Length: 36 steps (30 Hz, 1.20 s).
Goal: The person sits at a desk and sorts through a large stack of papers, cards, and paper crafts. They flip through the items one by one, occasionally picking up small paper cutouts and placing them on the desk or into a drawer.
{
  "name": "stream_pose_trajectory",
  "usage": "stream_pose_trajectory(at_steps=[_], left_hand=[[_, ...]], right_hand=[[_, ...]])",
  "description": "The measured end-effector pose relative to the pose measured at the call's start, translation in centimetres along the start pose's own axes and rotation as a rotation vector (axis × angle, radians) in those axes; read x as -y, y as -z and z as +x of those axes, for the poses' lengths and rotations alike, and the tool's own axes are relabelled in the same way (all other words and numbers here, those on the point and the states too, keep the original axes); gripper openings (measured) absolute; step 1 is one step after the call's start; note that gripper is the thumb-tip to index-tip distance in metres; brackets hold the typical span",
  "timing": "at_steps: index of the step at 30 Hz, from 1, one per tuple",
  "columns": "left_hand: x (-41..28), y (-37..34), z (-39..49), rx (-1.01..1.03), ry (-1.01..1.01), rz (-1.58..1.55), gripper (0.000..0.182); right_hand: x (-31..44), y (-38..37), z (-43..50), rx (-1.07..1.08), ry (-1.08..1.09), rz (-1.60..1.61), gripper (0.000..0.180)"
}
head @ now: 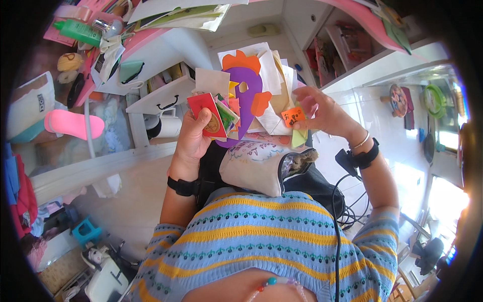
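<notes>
My left hand (194, 130) grips a stack of small papers, its thumb lying on a red card (206, 115) with a gold round print. Green and pink paper pieces (226, 115) stick out behind the card. At the right, my right hand (320, 111) pinches a small orange paper (293, 117) with handwriting and a yellow-green slip (299, 136). Between the hands lies a purple paper cut-out (249, 94) with orange parts and a hole, in front of a pile of white papers (268, 71). A pale zip pouch (251, 166) bearing writing rests on my lap, with something grey and fluffy at its opening.
An open drawer (162, 94) with a black handle juts out at the left, above a white mug-like container (169, 126). The pink-edged desk top holds a green bottle (77, 32) and papers (185, 17). A black cable (336, 226) runs down my right side.
</notes>
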State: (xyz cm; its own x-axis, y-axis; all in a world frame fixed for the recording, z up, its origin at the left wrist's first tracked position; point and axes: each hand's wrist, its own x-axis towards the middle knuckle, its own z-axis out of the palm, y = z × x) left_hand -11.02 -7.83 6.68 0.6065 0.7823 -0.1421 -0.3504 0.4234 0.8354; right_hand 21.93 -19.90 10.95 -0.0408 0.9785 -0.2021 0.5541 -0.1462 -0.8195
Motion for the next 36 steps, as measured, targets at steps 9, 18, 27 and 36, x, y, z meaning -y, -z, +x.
stream_pose_trajectory(at_steps=[9, 18, 27, 36], left_hand=[[-0.5, -0.8, -0.6, 0.019, 0.008, 0.018, 0.059], [0.1, -0.3, -0.2, 0.010, 0.000, 0.037, 0.060], [-0.2, -0.7, 0.2, 0.000, 0.007, -0.064, 0.058], [-0.3, -1.8, 0.3, -0.010, 0.006, -0.020, 0.060]], right_hand=[[-1.6, 0.5, -0.5, 0.019, -0.096, 0.349, 0.021], [-2.9, -0.2, -3.4, -0.203, -0.324, 0.446, 0.025], [-0.5, 0.0, -2.5, -0.317, -0.260, 0.569, 0.022], [2.1, -0.5, -1.1, -0.243, -0.282, 0.785, 0.028]])
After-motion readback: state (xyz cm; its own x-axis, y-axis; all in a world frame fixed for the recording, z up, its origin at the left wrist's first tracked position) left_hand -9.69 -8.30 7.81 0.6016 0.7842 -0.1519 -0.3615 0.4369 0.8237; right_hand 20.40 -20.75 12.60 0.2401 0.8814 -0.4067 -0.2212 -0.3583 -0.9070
